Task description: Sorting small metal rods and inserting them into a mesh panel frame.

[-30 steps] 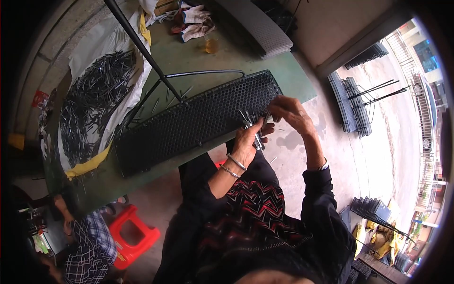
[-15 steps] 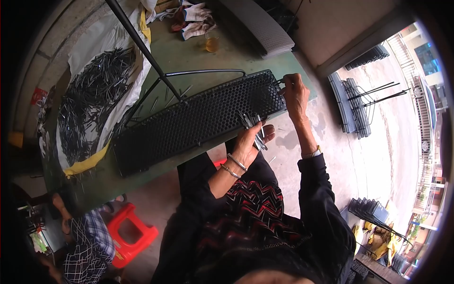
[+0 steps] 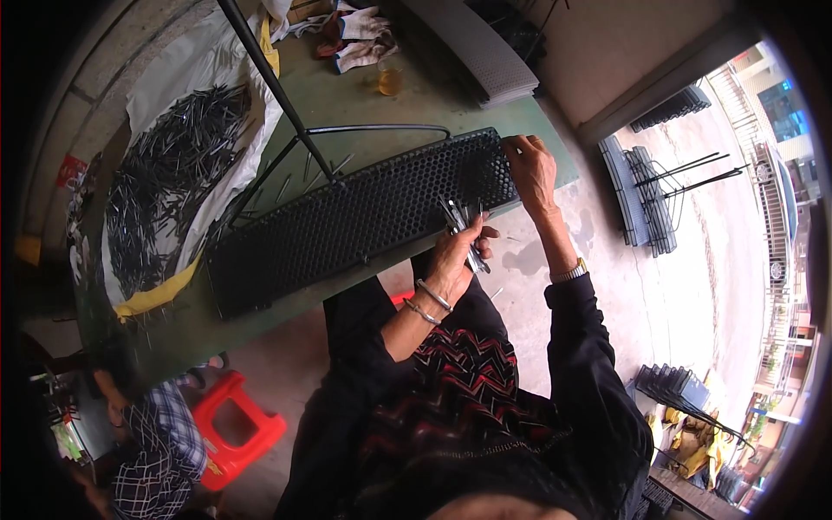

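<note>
While the long black perforated panel (image 3: 364, 217) lies aslant on the green table (image 3: 347, 104), its near edge running along the table's front, your two hands work about its right-hand part. Your left hand (image 3: 455, 253), just below that near edge, is closed around a loose bundle of thin metal strips (image 3: 454, 215), whose ends poke out above and below your grip. Your right hand (image 3: 531, 169) is at the panel's right end, its fingers bent toward the rim; I cannot tell whether they pinch anything, since the fingertips are hidden. Black rods (image 3: 256, 65) rise from the panel's far side, and a few loose strips (image 3: 286, 187) lie on the table behind it. To your left, an open white sack (image 3: 165, 82) holds a dark heap of strips (image 3: 191, 143). Farther back on the table are a glass of amber liquid (image 3: 390, 82), some gloves (image 3: 362, 43) and a stack of grey perforated sheets (image 3: 485, 61). Below the table, at your left, a red stool (image 3: 264, 429) stands beside another person in checked clothing (image 3: 156, 459).
</note>
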Action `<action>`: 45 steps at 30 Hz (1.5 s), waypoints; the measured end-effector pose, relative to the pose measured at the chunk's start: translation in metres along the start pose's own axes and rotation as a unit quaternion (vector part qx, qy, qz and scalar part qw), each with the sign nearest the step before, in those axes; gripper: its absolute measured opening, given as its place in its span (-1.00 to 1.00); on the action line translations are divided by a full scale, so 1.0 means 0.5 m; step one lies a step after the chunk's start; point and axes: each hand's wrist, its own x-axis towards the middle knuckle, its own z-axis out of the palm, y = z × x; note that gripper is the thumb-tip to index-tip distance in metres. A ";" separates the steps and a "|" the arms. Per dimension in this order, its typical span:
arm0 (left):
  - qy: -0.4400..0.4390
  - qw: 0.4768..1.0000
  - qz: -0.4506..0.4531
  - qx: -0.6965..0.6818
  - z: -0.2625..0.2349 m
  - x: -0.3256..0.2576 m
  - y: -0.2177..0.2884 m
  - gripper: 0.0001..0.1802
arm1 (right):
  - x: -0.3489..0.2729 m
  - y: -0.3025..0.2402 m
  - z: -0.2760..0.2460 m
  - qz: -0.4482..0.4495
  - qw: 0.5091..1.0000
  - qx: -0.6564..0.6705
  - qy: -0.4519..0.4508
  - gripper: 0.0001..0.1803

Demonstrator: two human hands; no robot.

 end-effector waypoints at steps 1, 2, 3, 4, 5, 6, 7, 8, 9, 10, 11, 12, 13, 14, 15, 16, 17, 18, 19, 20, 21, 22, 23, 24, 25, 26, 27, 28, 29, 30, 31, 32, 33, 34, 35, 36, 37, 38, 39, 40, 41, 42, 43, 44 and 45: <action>0.006 1.000 0.006 -0.005 0.006 -0.004 0.003 -0.77 | -0.002 -0.002 -0.002 0.000 1.000 -0.001 0.000 -0.88; 0.011 1.000 0.013 -0.010 0.009 -0.006 0.006 -0.77 | -0.004 -0.005 -0.003 0.007 1.000 -0.016 0.003 -0.88; 0.011 1.000 0.014 -0.010 0.008 -0.007 0.007 -0.77 | -0.006 -0.009 -0.003 0.012 0.999 -0.031 0.004 -0.88; 0.003 1.000 0.022 -0.008 0.005 -0.007 0.008 -0.76 | -0.008 -0.010 -0.001 0.011 0.999 -0.030 0.004 -0.88; -0.006 1.000 0.029 -0.005 0.003 -0.009 0.009 -0.76 | -0.011 -0.010 0.004 0.016 0.999 -0.042 0.028 -0.88; -0.007 1.000 0.029 -0.005 0.005 -0.011 0.011 -0.76 | -0.013 -0.008 0.006 0.023 0.997 -0.055 0.054 -0.87; -0.007 0.999 0.031 0.001 0.007 -0.014 0.012 -0.76 | -0.016 -0.006 0.006 0.023 0.997 -0.056 0.054 -0.87; -0.007 0.999 0.034 0.008 0.010 -0.017 0.014 -0.75 | -0.019 -0.003 0.004 0.025 0.997 -0.053 0.057 -0.87; -0.006 0.999 0.034 0.007 0.009 -0.019 0.016 -0.75 | -0.021 -0.011 0.001 0.027 0.997 -0.049 0.060 -0.86; -0.001 0.999 0.038 0.015 0.009 -0.020 0.018 -0.76 | -0.018 -0.017 -0.004 0.027 0.997 -0.048 0.058 -0.86; 0.005 0.999 0.042 0.024 0.009 -0.021 0.021 -0.76 | -0.011 -0.022 -0.010 0.039 0.997 -0.061 0.030 -0.85; 0.005 0.999 0.041 0.024 0.011 -0.022 0.022 -0.76 | -0.007 -0.027 -0.017 0.053 0.996 -0.074 0.002 -0.84; 0.014 0.998 0.042 0.032 0.015 -0.024 0.023 -0.77 | -0.005 -0.022 -0.014 0.054 0.996 -0.075 0.001 -0.84; 0.024 0.998 0.044 0.040 0.016 -0.024 0.024 -0.78 | -0.001 -0.014 -0.008 0.049 0.995 -0.081 -0.011 -0.81; 0.024 0.997 0.050 0.049 0.017 -0.023 0.027 -0.79 | 0.001 -0.010 -0.006 0.043 0.995 -0.087 -0.024 -0.78; 0.024 0.997 0.049 0.048 0.020 -0.025 0.027 -0.79 | -0.003 -0.006 -0.007 0.043 0.995 -0.087 -0.024 -0.78; 0.024 0.997 0.050 0.059 0.023 -0.027 0.027 -0.79 | -0.008 -0.002 -0.009 0.030 0.995 -0.094 -0.004 -0.77; 0.026 0.996 0.053 0.069 0.024 -0.029 0.029 -0.79 | -0.010 -0.012 -0.013 0.015 0.995 -0.098 0.015 -0.75; 0.027 0.996 0.054 0.069 0.021 -0.028 0.031 -0.79 | -0.012 -0.020 -0.022 0.015 0.995 -0.098 0.014 -0.75; 0.033 0.995 0.055 0.077 0.019 -0.027 0.032 -0.79 | -0.014 -0.026 -0.038 0.049 0.996 -0.050 -0.047 -0.72; 0.042 0.994 0.056 0.084 0.014 -0.029 0.033 -0.79 | -0.019 -0.045 -0.055 0.082 0.991 0.000 -0.110 -0.70; 0.043 0.994 0.056 0.083 0.011 -0.030 0.034 -0.79 | -0.027 -0.061 -0.070 0.083 0.990 0.000 -0.112 -0.70; 0.044 0.993 0.063 0.088 0.009 -0.031 0.036 -0.79 | -0.037 -0.080 -0.083 0.093 0.966 0.092 -0.222 -0.71; 0.043 0.992 0.068 0.094 0.011 -0.031 0.037 -0.79 | -0.048 -0.093 -0.093 0.104 0.922 0.182 -0.325 -0.72; 0.052 0.992 0.068 0.098 0.017 -0.034 0.038 -0.81 | -0.059 -0.104 -0.097 0.092 0.909 0.212 -0.348 -0.74; 0.051 0.992 0.067 0.098 0.017 -0.034 0.038 -0.81 | -0.072 -0.094 -0.084 0.092 0.906 0.232 -0.343 -0.75; 0.050 0.991 0.061 0.105 0.017 -0.036 0.038 -0.82 | -0.072 -0.105 -0.093 0.112 0.900 0.235 -0.349 -0.76; 0.049 0.991 0.054 0.112 0.018 -0.038 0.039 -0.83 | -0.071 -0.116 -0.101 0.130 0.895 0.238 -0.355 -0.77; 0.049 0.991 0.054 0.112 0.021 -0.042 0.039 -0.83 | -0.074 -0.114 -0.103 0.130 0.895 0.238 -0.356 -0.77; 0.056 0.991 0.053 0.111 0.027 -0.047 0.041 -0.83 | -0.076 -0.109 -0.103 0.135 0.890 0.259 -0.349 -0.77; 0.063 0.990 0.052 0.111 0.031 -0.048 0.043 -0.84 | -0.076 -0.106 -0.103 0.140 0.886 0.281 -0.343 -0.77; 0.064 0.990 0.053 0.111 0.032 -0.046 0.043 -0.84 | -0.074 -0.106 -0.104 0.139 0.885 0.281 -0.343 -0.77; 0.063 0.990 0.062 0.107 0.032 -0.045 0.042 -0.84 | -0.074 -0.108 -0.107 0.142 0.886 0.287 -0.336 -0.77; 0.062 0.990 0.070 0.102 0.030 -0.045 0.041 -0.84 | -0.074 -0.110 -0.108 0.145 0.886 0.292 -0.329 -0.76; 0.063 0.990 0.071 0.103 0.028 -0.046 0.041 -0.84 | -0.074 -0.112 -0.109 0.144 0.886 0.293 -0.329 -0.76; 0.062 0.989 0.072 0.116 0.027 -0.045 0.041 -0.84 | -0.074 -0.114 -0.110 0.156 0.876 0.313 -0.333 -0.77; 0.060 0.987 0.074 0.129 0.027 -0.044 0.041 -0.84 | -0.073 -0.114 -0.110 0.167 0.865 0.333 -0.337 -0.78; 0.059 0.987 0.074 0.129 0.028 -0.045 0.042 -0.84 | -0.073 -0.113 -0.109 0.168 0.865 0.333 -0.336 -0.78; 0.058 0.986 0.072 0.136 0.030 -0.048 0.043 -0.84 | -0.074 -0.110 -0.108 0.171 0.860 0.340 -0.340 -0.79; 0.056 0.986 0.071 0.142 0.032 -0.049 0.043 -0.84 | -0.074 -0.107 -0.106 0.174 0.855 0.347 -0.343 -0.80; 0.056 0.986 0.071 0.142 0.031 -0.048 0.042 -0.84 | -0.073 -0.102 -0.107 0.174 0.855 0.347 -0.343 -0.80; 0.058 0.988 0.065 0.129 0.029 -0.045 0.040 -0.83 | -0.070 -0.096 -0.109 0.157 0.867 0.340 -0.329 -0.82; 0.060 0.990 0.059 0.115 0.026 -0.042 0.038 -0.83 | -0.067 -0.092 -0.109 0.140 0.878 0.332 -0.316 -0.84; 0.060 0.990 0.059 0.115 0.020 -0.038 0.036 -0.83 | -0.061 -0.091 -0.105 0.140 0.878 0.332 -0.316 -0.84; 0.058 0.994 0.047 0.085 0.012 -0.035 0.031 -0.81 | -0.053 -0.090 -0.101 0.154 0.912 0.300 -0.235 -0.84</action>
